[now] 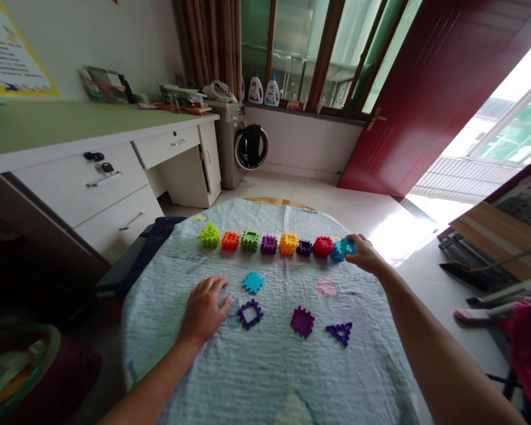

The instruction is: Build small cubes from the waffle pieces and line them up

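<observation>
Quilted cloth [265, 378] below: my right fingers [352, 238] close on a cyan toy block [344, 248]; my left hand [203, 311] lies open, empty.

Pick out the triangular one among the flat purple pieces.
The open purple triangle frame, rightmost of the three; the other two are square.

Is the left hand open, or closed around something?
Open: the left hand rests palm-down on the quilt, its fingers loosely spread, with nothing held in them.
</observation>
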`<state>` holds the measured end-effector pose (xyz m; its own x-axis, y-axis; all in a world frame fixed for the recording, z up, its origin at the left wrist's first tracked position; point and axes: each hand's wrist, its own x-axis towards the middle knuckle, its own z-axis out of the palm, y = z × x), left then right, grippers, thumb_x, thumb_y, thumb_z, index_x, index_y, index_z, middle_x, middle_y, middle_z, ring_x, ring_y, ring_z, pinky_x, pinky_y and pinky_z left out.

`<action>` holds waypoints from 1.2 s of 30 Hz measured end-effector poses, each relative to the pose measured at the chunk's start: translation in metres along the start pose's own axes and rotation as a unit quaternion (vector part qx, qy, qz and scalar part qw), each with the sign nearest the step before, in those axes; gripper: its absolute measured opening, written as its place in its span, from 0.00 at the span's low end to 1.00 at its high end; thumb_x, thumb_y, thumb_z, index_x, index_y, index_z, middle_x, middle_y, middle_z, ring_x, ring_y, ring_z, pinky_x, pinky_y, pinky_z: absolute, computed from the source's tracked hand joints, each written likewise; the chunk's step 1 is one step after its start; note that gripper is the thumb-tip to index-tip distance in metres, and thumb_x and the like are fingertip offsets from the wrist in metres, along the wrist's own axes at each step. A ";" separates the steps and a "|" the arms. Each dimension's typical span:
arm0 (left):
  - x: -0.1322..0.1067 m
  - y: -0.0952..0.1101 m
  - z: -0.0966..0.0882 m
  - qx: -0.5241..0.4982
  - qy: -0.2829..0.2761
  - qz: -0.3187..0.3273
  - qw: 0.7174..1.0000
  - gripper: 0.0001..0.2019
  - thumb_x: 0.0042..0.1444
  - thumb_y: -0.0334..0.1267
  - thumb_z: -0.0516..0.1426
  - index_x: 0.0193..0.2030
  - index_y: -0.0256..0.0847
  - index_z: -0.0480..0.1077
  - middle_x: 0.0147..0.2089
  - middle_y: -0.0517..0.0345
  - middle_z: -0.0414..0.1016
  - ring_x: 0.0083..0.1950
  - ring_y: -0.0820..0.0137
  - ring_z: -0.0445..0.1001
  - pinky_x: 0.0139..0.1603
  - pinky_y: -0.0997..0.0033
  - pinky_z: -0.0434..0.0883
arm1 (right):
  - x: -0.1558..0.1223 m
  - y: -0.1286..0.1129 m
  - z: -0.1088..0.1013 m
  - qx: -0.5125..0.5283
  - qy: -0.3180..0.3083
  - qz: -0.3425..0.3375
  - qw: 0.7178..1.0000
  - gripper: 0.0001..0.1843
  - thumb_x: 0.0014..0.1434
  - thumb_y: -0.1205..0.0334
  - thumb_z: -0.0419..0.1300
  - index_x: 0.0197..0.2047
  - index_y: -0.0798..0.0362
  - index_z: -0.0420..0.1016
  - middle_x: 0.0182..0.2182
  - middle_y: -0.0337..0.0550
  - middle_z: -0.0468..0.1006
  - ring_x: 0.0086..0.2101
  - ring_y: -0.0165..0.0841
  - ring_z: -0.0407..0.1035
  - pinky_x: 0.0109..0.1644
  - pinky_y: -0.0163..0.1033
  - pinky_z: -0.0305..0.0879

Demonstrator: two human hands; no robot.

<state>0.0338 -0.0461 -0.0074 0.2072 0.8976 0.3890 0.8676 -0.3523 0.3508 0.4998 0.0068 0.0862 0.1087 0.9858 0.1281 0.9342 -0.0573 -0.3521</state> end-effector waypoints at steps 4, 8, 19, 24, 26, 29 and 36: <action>-0.001 -0.003 0.002 0.000 0.001 0.003 1.000 0.11 0.57 0.39 0.55 0.46 0.43 0.71 0.50 0.49 0.75 0.54 0.57 0.72 0.58 0.54 0.68 | 0.031 0.020 -0.001 -0.029 -0.050 0.010 0.998 0.30 0.39 0.64 0.64 0.50 0.48 0.74 0.44 0.46 0.71 0.42 0.40 0.65 0.47 0.44 0.64; -0.001 -0.004 0.003 0.002 -0.001 0.003 1.000 0.11 0.58 0.40 0.55 0.47 0.43 0.71 0.50 0.49 0.74 0.54 0.58 0.72 0.58 0.54 0.68 | 0.046 0.025 0.006 -0.039 -0.082 -0.006 0.996 0.31 0.37 0.69 0.63 0.49 0.47 0.75 0.46 0.45 0.72 0.42 0.40 0.65 0.46 0.44 0.64; -0.002 -0.004 0.003 0.003 0.001 0.001 1.000 0.12 0.58 0.41 0.55 0.47 0.43 0.71 0.50 0.50 0.75 0.54 0.57 0.72 0.59 0.54 0.68 | 0.049 0.025 0.017 -0.056 -0.121 -0.003 0.991 0.33 0.39 0.71 0.64 0.53 0.47 0.75 0.49 0.50 0.73 0.44 0.44 0.69 0.49 0.47 0.65; -0.002 -0.003 0.002 -0.001 -0.003 -0.004 1.000 0.12 0.58 0.41 0.54 0.47 0.43 0.71 0.50 0.50 0.75 0.54 0.57 0.72 0.59 0.54 0.68 | 0.043 0.024 0.008 -0.036 -0.112 0.022 0.993 0.41 0.41 0.70 0.63 0.62 0.49 0.69 0.56 0.53 0.69 0.49 0.46 0.67 0.52 0.46 0.65; -0.001 -0.003 0.002 -0.002 -0.002 -0.004 1.000 0.12 0.58 0.41 0.54 0.47 0.43 0.71 0.50 0.50 0.75 0.54 0.57 0.72 0.59 0.54 0.68 | 0.035 0.021 0.003 -0.033 -0.081 0.029 0.996 0.41 0.43 0.69 0.62 0.63 0.51 0.67 0.58 0.55 0.67 0.52 0.47 0.66 0.53 0.48 0.65; -0.001 -0.003 0.003 -0.002 0.000 -0.003 1.000 0.12 0.58 0.41 0.55 0.47 0.44 0.71 0.50 0.50 0.75 0.54 0.57 0.72 0.58 0.55 0.68 | 0.013 0.008 -0.001 0.003 0.047 0.018 0.999 0.33 0.48 0.64 0.59 0.60 0.54 0.68 0.56 0.57 0.68 0.52 0.47 0.66 0.53 0.49 0.66; 0.000 0.004 -0.003 0.002 -0.016 -0.016 1.000 0.11 0.57 0.38 0.56 0.46 0.43 0.71 0.50 0.50 0.74 0.54 0.57 0.71 0.58 0.56 0.68 | -0.069 -0.081 0.044 0.140 0.096 -0.061 0.984 0.11 0.56 0.64 0.53 0.40 0.49 0.73 0.35 0.45 0.75 0.34 0.36 0.70 0.41 0.43 0.68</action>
<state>0.0360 -0.0481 -0.0036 0.1930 0.9167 0.3500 0.8757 -0.3218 0.3599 0.4019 -0.0496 0.0647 0.0886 0.9332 0.3482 0.8167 0.1321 -0.5618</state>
